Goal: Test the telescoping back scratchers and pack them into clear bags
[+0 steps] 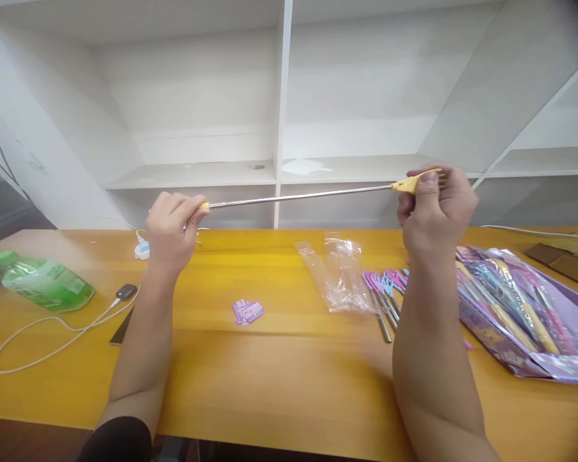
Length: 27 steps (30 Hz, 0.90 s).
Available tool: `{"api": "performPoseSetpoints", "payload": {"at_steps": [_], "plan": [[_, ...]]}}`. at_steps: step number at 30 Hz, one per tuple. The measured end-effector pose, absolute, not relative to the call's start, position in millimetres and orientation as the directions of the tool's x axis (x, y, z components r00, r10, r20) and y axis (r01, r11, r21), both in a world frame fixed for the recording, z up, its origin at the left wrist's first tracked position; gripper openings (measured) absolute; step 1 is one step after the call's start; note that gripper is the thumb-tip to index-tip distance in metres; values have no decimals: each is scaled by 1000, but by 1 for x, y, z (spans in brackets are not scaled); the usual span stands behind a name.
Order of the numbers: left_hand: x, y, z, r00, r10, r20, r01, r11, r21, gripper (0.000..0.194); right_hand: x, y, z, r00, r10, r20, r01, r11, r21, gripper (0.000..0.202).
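Observation:
A thin silver telescopic rod [298,196] is stretched nearly level above the table, between my two raised hands. My left hand [172,224] pinches its yellow end at the left. At the right, my right hand [438,199] is closed on the yellow fork-like head [407,185]. Below, clear plastic sleeves [341,276] lie on the wooden table [279,378]. Beside them, partly behind my right forearm, are several pink and blue headed rods [383,301] with silver shafts. Small purple cards [247,312] lie near the middle.
A purple box [525,369] of wrapped rods stands at the right, with brown cardboard [563,263] behind. At the left are a green bottle [48,282], a white cable [52,369] and a dark flat object [121,327]. White shelves [197,174] rise behind the table.

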State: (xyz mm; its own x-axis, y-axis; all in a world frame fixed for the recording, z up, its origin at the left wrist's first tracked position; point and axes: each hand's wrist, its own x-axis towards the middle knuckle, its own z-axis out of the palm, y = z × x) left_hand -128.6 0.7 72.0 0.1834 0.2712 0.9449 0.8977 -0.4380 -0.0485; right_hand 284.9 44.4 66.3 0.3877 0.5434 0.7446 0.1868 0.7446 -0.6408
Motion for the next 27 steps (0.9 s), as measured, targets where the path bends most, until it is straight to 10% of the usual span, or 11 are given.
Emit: {"api": "performPoseSetpoints", "payload": {"at_steps": [18,27], "plan": [[-112,-13,73,249,157,956,860,-489,-144,18,279,40,64,400,532,746,227,731,-643,18],[-59,-20,51,266,148,953,833,-532,-150,13,198,7,41,127,552,824,372,744,-555,32]]}}
